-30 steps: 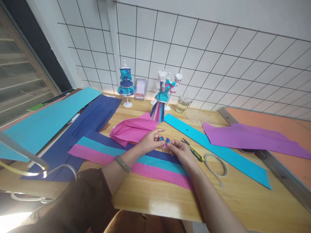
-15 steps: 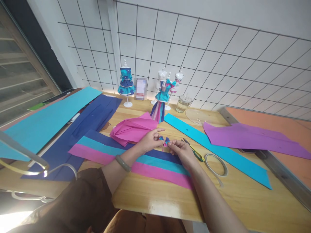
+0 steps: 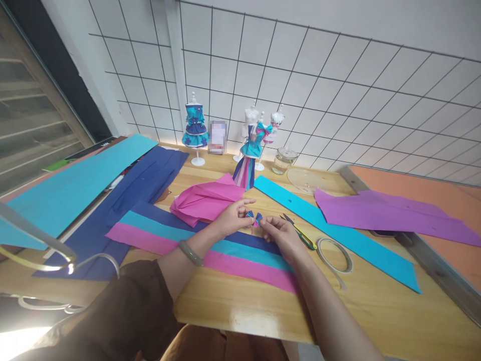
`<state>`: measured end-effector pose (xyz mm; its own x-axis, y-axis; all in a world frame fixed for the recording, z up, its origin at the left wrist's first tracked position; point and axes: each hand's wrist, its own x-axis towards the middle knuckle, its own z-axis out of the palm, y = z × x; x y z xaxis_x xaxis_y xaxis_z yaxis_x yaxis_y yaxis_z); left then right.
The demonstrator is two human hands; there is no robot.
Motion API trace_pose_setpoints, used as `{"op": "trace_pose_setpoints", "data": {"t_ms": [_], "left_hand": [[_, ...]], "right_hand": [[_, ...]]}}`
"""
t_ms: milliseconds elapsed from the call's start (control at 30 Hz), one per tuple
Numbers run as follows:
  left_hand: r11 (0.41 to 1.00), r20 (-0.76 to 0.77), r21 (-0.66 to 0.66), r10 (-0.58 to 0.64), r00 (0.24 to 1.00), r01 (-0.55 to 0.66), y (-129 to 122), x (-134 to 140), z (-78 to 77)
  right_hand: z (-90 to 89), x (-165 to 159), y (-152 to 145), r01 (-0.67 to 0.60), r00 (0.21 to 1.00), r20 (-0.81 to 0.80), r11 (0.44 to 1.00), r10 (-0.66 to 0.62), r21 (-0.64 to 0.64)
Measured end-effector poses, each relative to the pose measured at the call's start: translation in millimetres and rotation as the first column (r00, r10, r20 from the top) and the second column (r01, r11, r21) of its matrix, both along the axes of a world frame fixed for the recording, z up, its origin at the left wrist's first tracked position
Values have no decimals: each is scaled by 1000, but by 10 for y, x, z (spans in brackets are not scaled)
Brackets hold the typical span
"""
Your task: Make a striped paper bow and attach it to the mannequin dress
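Note:
A small paper bow (image 3: 257,219) in dark blue, turquoise and pink is pinched between my two hands. My left hand (image 3: 233,217) holds its left side with thumb and fingertips. On the opposite side, my right hand (image 3: 278,231) grips the bow's right end. Beneath both hands lies a long striped strip (image 3: 248,249) of dark blue, turquoise and pink paper. Folded pink crepe paper (image 3: 205,198) sits just behind my left hand. Scissors (image 3: 303,236) with green and yellow handles and a roll of tape (image 3: 335,255) lie right of my right hand.
Dress-form mannequins in paper outfits, one blue (image 3: 195,128) and one turquoise (image 3: 252,145), stand at the back near a glass jar (image 3: 283,160). Turquoise (image 3: 353,240) and purple paper (image 3: 391,215) lie on the right. Dark blue paper (image 3: 143,190) and a light blue sheet (image 3: 82,188) lie left.

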<state>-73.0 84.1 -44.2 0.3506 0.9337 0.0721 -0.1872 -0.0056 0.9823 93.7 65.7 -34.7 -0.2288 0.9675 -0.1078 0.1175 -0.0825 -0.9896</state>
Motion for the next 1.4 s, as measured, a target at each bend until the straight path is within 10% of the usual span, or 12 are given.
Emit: {"op": "trace_pose_setpoints", "data": {"t_ms": [1400], "left_hand": [[998,-10,0,61,998,-61,-19,9,40]], "right_hand": [[21,-3,11,-35,998,48,997,31,72]]}}
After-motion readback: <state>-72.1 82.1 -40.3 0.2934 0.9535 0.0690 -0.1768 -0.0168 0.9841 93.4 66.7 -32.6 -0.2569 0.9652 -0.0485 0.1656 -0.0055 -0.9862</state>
